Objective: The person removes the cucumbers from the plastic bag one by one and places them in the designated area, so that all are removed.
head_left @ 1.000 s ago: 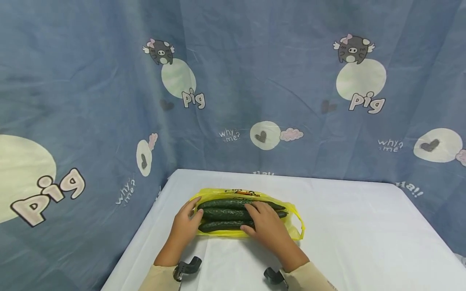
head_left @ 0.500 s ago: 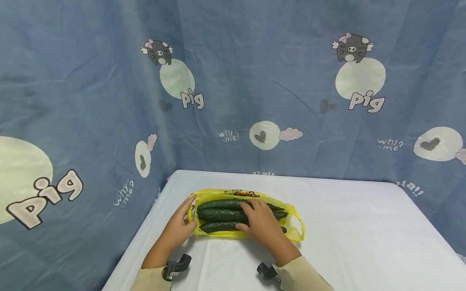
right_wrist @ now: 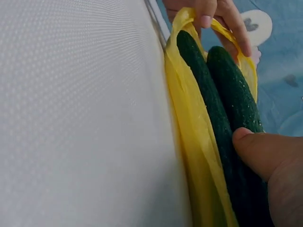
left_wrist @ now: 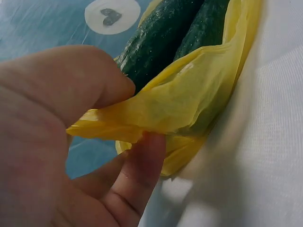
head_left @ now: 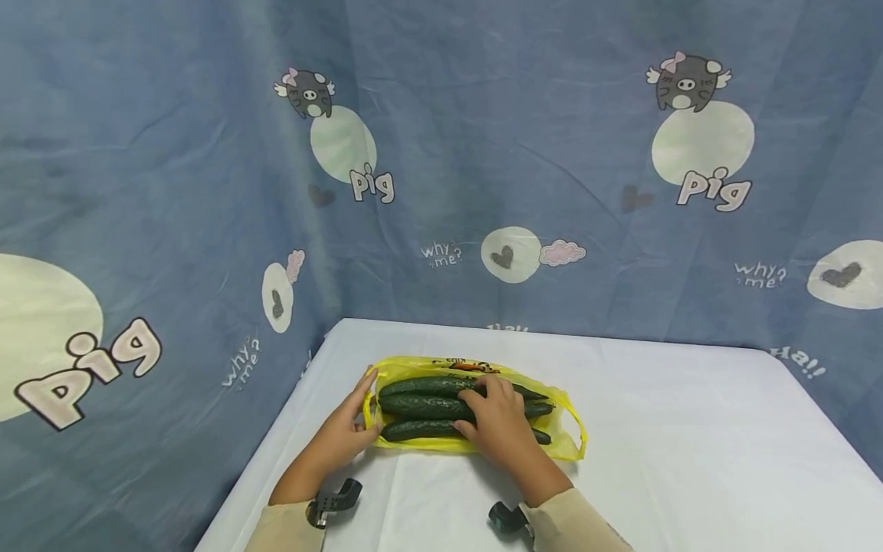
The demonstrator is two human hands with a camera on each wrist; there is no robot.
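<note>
A yellow plastic bag lies on its side with dark green cucumbers in its opening: a far one, a middle one and a near one. At the bag's left end my left hand pinches the yellow edge; the left wrist view has the thumb above the plastic and fingers below it. My right hand grips the middle cucumber, fingers bent over it. In the right wrist view its thumb presses on cucumber skin; the other fingers are hidden there.
The bag rests on a table with a white cloth. A blue printed curtain stands behind the table and along its left side. The bag's right handle loop lies loose on the cloth.
My left hand has shifted from the cucumbers' left ends to the bag's left edge. My right hand has slid a little left along the cucumbers, and the near cucumber's right tip now shows.
</note>
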